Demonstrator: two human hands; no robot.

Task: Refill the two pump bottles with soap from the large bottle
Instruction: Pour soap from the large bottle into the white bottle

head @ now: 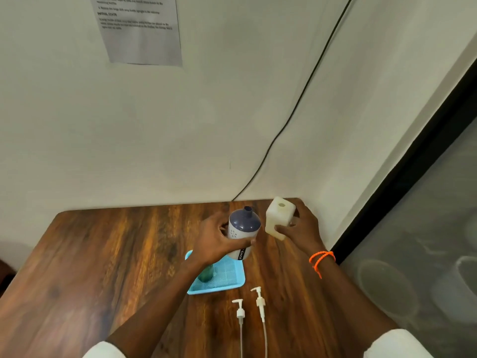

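Observation:
My left hand (pixel 215 241) grips a white bottle with a dark blue domed top and open neck (pixel 242 229), held above the far edge of a blue tray (pixel 227 277). My right hand (pixel 300 228) holds a square cream-white bottle (pixel 280 218) with an open mouth on top, near the table's far right corner. A green bottle (pixel 206 273) stands on the tray, partly hidden by my left forearm. Two white pump heads with long tubes (pixel 240 313) (pixel 260 303) lie on the wooden table (pixel 116 254) in front of the tray.
The wall stands right behind the table, with a black cable (pixel 291 115) running down to the table's back edge and a printed sheet (pixel 140 29) taped higher up. A dark-framed glass panel (pixel 413 215) borders the right side.

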